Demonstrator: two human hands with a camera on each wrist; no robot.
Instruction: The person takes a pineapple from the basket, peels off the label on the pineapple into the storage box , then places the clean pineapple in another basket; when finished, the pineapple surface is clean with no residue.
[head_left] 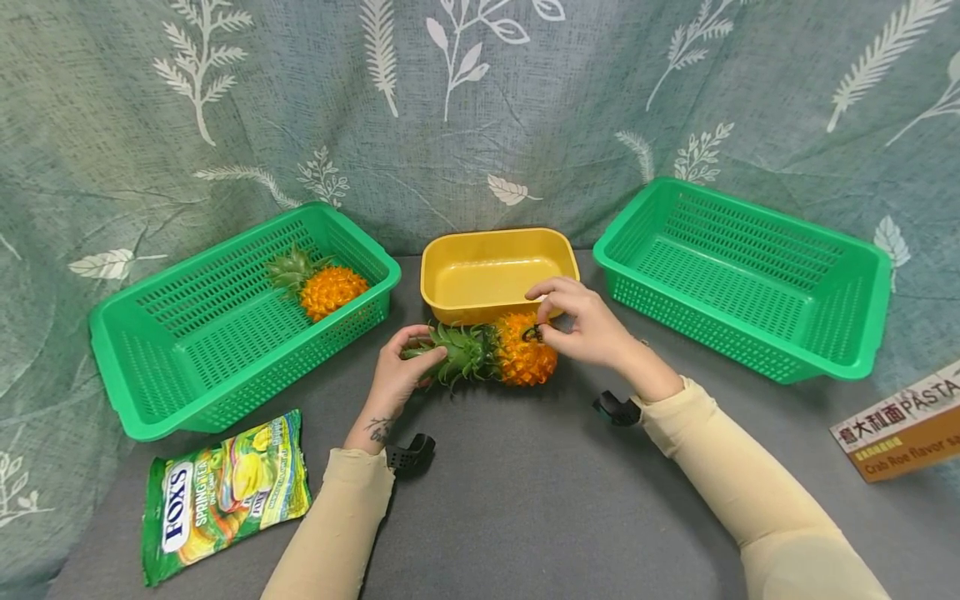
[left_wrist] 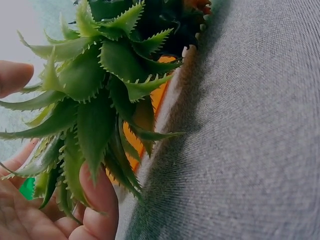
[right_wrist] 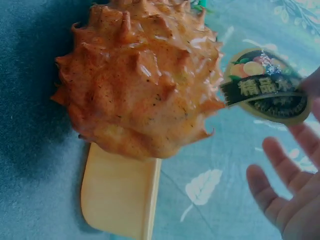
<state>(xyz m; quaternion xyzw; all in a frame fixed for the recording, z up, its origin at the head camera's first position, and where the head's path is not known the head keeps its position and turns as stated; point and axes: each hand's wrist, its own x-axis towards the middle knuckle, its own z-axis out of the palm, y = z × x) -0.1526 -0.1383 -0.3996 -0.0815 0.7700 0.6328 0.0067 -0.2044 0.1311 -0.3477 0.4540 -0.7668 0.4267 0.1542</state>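
Observation:
A small orange pineapple lies on its side on the grey table, its green crown pointing left. My left hand grips the crown's leaf tips between thumb and fingers; the left wrist view shows the spiny-edged leaves among the fingers. Above the fruit, my right hand pinches an oval sticker by its outer end. In the right wrist view the sticker's narrow strip touches the bumpy fruit, while the oval part stands away from it. The other right fingers spread loosely.
Right behind the pineapple stands a yellow basin. A green basket at left holds another pineapple; a second green basket stands at right. A candy bag lies front left, a pasta box far right.

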